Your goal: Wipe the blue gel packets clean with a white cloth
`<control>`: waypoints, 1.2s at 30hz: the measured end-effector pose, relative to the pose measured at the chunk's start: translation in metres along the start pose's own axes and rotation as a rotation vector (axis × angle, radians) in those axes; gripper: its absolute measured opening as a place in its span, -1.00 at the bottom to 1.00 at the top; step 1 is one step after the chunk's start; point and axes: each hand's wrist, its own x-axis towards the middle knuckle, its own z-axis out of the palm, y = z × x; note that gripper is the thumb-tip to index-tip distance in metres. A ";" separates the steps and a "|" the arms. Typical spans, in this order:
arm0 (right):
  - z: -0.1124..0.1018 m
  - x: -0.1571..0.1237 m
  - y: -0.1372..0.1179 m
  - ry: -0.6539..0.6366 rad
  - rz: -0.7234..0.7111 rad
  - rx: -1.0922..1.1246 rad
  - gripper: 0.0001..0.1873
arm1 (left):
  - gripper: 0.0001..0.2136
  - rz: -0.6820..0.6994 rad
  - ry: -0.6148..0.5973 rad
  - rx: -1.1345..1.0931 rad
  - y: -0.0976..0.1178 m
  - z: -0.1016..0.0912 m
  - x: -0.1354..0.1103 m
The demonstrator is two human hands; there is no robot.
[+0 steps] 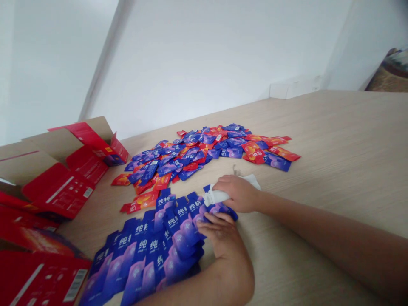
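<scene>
My right hand (239, 194) is closed around a crumpled white cloth or tissue (214, 197), pressed against the top of a blue sachet (223, 208). Just below it, my left hand (219, 231) lies with its fingers stretched out over the same sachet, at the right end of a row. That row of overlapping blue-purple sachets (153, 246) runs down to the lower left, printed ends facing up. My left forearm hides part of its lower edge.
A loose heap of mixed blue and red sachets (191, 153) spreads across the table (328, 170) beyond the row. Several open red cartons (66, 191) stand along the left side. A white box (295, 88) rests at the back by the wall (216, 55).
</scene>
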 end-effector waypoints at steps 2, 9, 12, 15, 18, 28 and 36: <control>0.002 0.001 -0.005 -0.062 -0.052 0.018 -0.72 | -0.61 -0.011 -0.011 -0.004 0.001 0.001 0.001; 0.005 0.002 0.009 -0.110 0.078 -0.064 -0.72 | -0.61 -0.061 0.083 0.076 0.005 0.006 -0.001; -0.001 0.001 0.010 -0.061 0.072 -0.047 -0.70 | -0.62 -0.041 0.076 0.071 0.002 0.004 -0.002; -0.003 0.001 0.002 -0.015 -0.011 0.015 -0.67 | -0.63 -0.032 0.057 0.039 0.000 0.002 -0.001; 0.002 0.002 -0.004 -0.090 -0.079 0.051 -0.73 | -0.62 -0.036 0.024 0.017 0.000 0.000 0.001; 0.001 0.001 0.012 -0.049 0.067 -0.026 -0.69 | -0.63 -0.065 0.090 0.071 0.006 0.007 -0.001; 0.004 0.002 0.000 -0.157 -0.012 0.004 -0.76 | -0.64 -0.089 0.066 -0.004 0.010 0.011 0.001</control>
